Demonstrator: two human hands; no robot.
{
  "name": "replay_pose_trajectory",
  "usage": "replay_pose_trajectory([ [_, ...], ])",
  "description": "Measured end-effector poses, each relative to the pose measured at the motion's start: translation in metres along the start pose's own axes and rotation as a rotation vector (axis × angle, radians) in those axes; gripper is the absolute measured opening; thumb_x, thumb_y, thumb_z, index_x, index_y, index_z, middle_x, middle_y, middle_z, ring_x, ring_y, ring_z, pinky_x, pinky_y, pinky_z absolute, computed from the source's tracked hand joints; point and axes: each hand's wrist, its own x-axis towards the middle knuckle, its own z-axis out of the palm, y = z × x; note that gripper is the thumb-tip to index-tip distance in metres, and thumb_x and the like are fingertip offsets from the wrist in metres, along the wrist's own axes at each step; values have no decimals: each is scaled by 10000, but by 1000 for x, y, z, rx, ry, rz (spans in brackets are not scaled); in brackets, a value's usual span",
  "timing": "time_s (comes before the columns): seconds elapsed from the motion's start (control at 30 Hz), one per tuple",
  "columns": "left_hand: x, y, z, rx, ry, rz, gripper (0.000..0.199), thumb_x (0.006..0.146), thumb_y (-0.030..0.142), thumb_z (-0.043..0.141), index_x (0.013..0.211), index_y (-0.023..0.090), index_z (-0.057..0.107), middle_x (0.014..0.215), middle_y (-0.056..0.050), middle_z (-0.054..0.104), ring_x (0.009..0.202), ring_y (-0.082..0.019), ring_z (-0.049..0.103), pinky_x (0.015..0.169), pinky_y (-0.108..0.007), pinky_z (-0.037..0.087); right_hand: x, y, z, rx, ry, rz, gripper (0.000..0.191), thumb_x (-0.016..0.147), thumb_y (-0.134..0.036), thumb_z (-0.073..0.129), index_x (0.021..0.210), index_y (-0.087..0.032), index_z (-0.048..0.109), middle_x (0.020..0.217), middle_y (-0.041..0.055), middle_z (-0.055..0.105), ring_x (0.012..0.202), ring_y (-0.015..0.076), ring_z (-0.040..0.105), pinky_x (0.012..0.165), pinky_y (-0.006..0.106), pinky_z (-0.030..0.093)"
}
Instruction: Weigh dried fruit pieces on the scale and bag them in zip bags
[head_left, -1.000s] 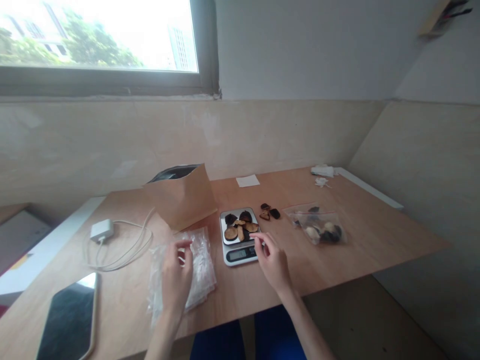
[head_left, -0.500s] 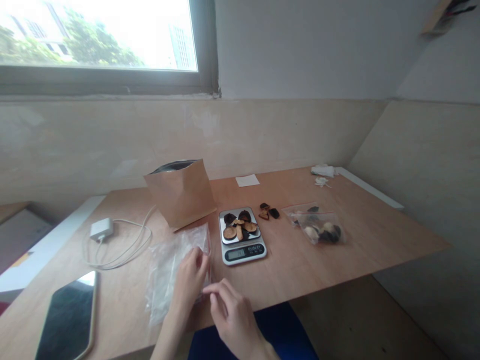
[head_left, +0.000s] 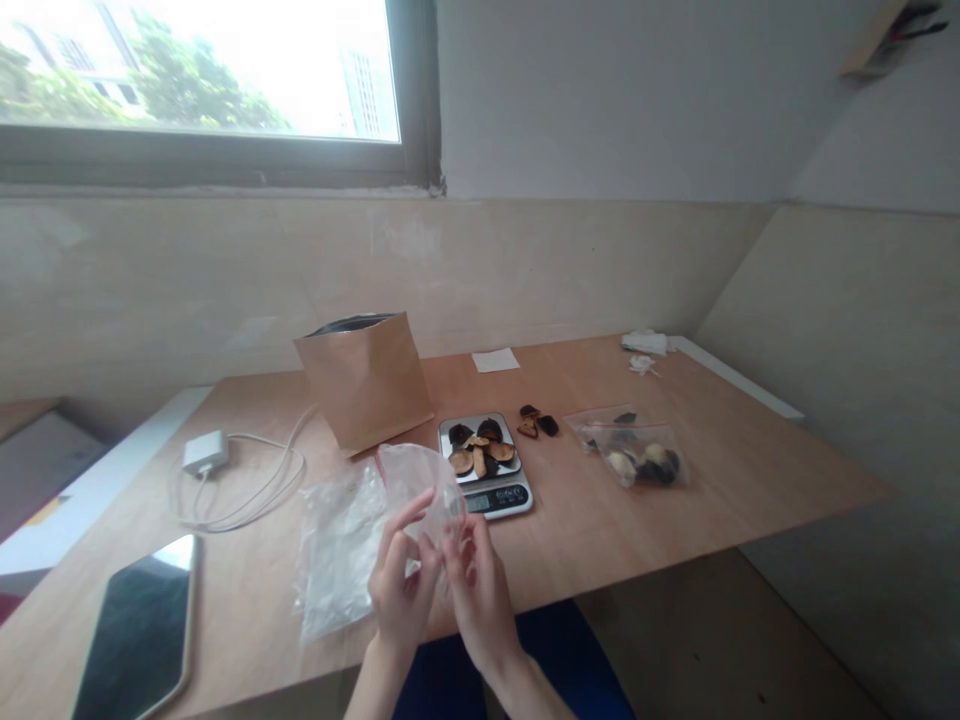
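A clear plastic bag (head_left: 417,478) is raised off the table between my hands, near the front edge. My left hand (head_left: 405,575) grips it with bent fingers, and my right hand (head_left: 478,590) pinches its right side. Just left of them, more clear bags (head_left: 341,550) lie flat in a pile. Behind my hands stands a small digital scale (head_left: 517,497), partly covered by the raised bag. Several dried dark-edged slices (head_left: 480,457) rest on its plate. A few more dark pieces (head_left: 548,426) lie on the table right of the scale.
An open brown paper bag (head_left: 367,385) stands behind the bag pile. On the left are a white charger (head_left: 205,453) with its cable and a phone (head_left: 139,630). Filled zip bags (head_left: 637,465) lie at right. White paper (head_left: 495,360) and crumpled tissue (head_left: 645,344) are farther back.
Both hands have moved up and closer together. One clear bag has come up off the pile and is now held between them, overlapping the scale's lower left.
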Motion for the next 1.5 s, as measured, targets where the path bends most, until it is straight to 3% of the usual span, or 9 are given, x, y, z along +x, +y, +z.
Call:
replay_pose_trajectory([
  [0.17, -12, -4, 5, -65, 123, -113, 222, 798, 76, 461, 634, 191, 365, 794, -29, 632, 607, -86, 576, 443, -177, 392, 8, 11, 6, 73, 77, 4, 305, 842, -448, 432, 933, -179, 544, 721, 19, 597, 606, 146, 552, 546, 229, 430],
  [0.3, -1, -7, 9, -21, 387, -200, 249, 797, 103, 462, 611, 196, 326, 691, 15, 566, 592, -82, 545, 519, -205, 395, 23, 20, -4, 124, 166, 60, 291, 840, -460, 418, 773, -194, 516, 598, -21, 521, 531, 125, 488, 503, 215, 391],
  [0.37, 11, -8, 10, 12, 438, -260, 255, 790, 127, 476, 599, 197, 321, 677, 20, 544, 618, -91, 542, 572, -224, 404, 30, 20, -13, 108, 105, 60, 311, 844, -462, 420, 686, -199, 471, 548, -44, 463, 490, 107, 442, 483, 204, 362],
  [0.5, 36, -11, 14, -98, 461, -465, 153, 772, 212, 525, 698, 194, 393, 696, 36, 503, 648, -99, 531, 638, -242, 418, 38, 13, -31, -3, -28, -47, 297, 835, -463, 466, 738, -186, 514, 672, -9, 557, 623, 127, 530, 595, 220, 414],
  [0.63, 48, -27, 28, -257, 403, -680, 233, 764, 291, 534, 963, 178, 487, 852, -5, 545, 785, -128, 551, 742, -275, 425, 44, 17, -48, -87, 161, -99, 305, 865, -456, 403, 861, -186, 545, 812, 40, 617, 713, 154, 572, 648, 251, 456],
  [0.77, 45, -53, 44, -282, 341, -841, 275, 762, 344, 495, 934, 156, 596, 902, -47, 609, 837, -171, 561, 768, -301, 423, 52, 30, -65, -246, 291, -229, 234, 861, -364, 433, 964, -185, 544, 933, 81, 596, 791, 176, 571, 675, 285, 486],
  [0.93, 35, -73, 53, -224, 456, -824, 300, 780, 369, 434, 820, 147, 632, 840, -55, 637, 813, -178, 563, 774, -305, 418, 63, 37, -75, -507, 252, -435, 276, 850, -221, 429, 1108, -210, 526, 1081, 101, 545, 1051, 220, 508, 915, 404, 430],
  [1.17, 28, -73, 50, -179, 472, -792, 285, 822, 389, 378, 783, 175, 561, 849, -49, 621, 839, -175, 577, 790, -311, 427, 79, 37, -72, -780, 51, -495, 455, 824, -165, 460, 1258, -301, 465, 1312, 85, 409, 1224, 256, 395, 984, 454, 371],
  [1.5, 27, -65, 51, -96, 386, -840, 252, 848, 386, 316, 735, 198, 441, 724, -34, 535, 692, -183, 530, 689, -339, 409, 97, 29, -77, -862, -136, -556, 415, 813, -151, 538, 1197, -307, 538, 1133, 75, 549, 1080, 239, 505, 900, 423, 426],
])
